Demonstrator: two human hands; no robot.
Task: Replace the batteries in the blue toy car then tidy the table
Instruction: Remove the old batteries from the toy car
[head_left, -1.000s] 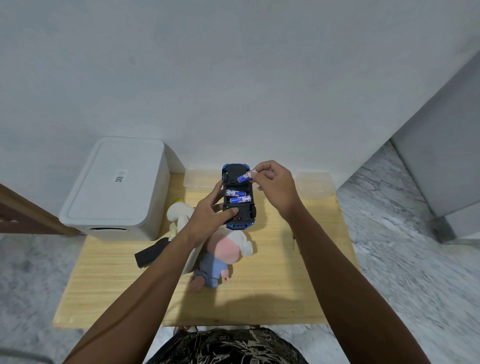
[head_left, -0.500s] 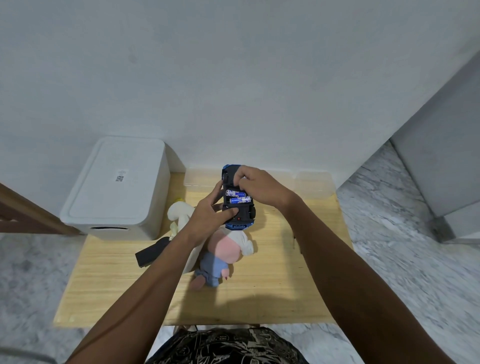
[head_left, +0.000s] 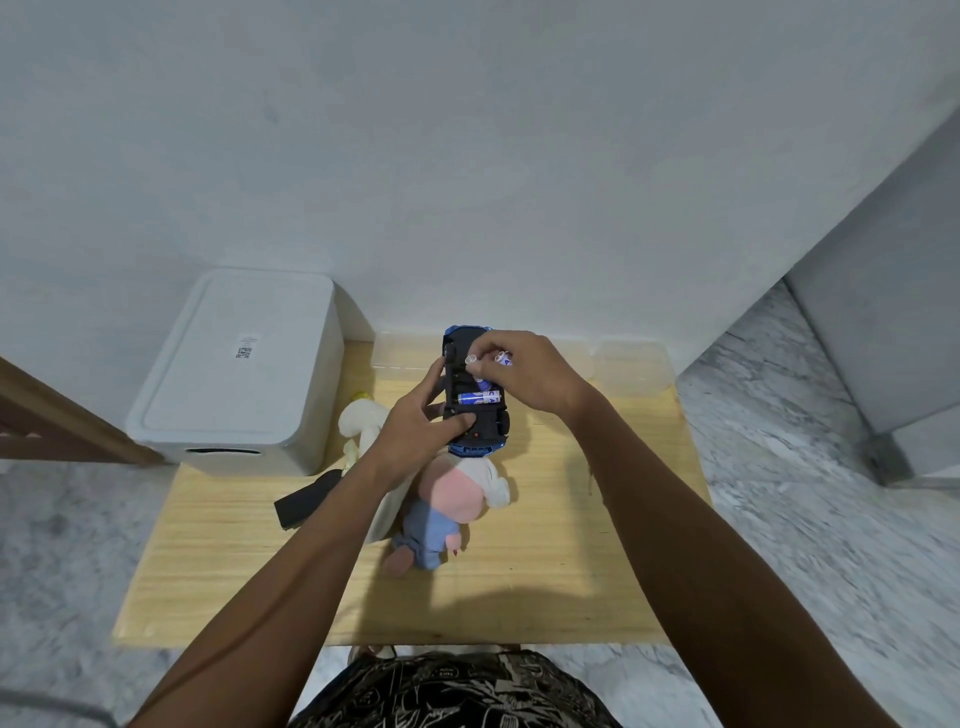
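The car (head_left: 475, 395) is held belly-up above the far middle of the table (head_left: 571, 519), its black underside facing the camera and its blue body showing only at both ends. The battery bay is uncovered. One battery (head_left: 479, 398) lies crosswise in the bay, blue with a white end.

The left hand (head_left: 415, 431) grips the car from the left, thumb curled over the near part of the underside, fingers wrapped round the left edge. The right hand (head_left: 524, 371) comes in from the right over the far half of the car, fingers bent and pinched together just above the bay. A bit of blue and white shows at its fingertips, most likely a second battery, but the fingers hide most of it.

Directly below the car, a plush doll (head_left: 447, 499) with a pink face and blue clothes lies on the table. A white plush (head_left: 363, 421) sits to its left, partly behind the left forearm. A flat black object (head_left: 304, 501) lies near the left forearm. A white lidded box (head_left: 239, 374) stands at the far left of the table, and a clear container (head_left: 628, 364) at the far right edge.
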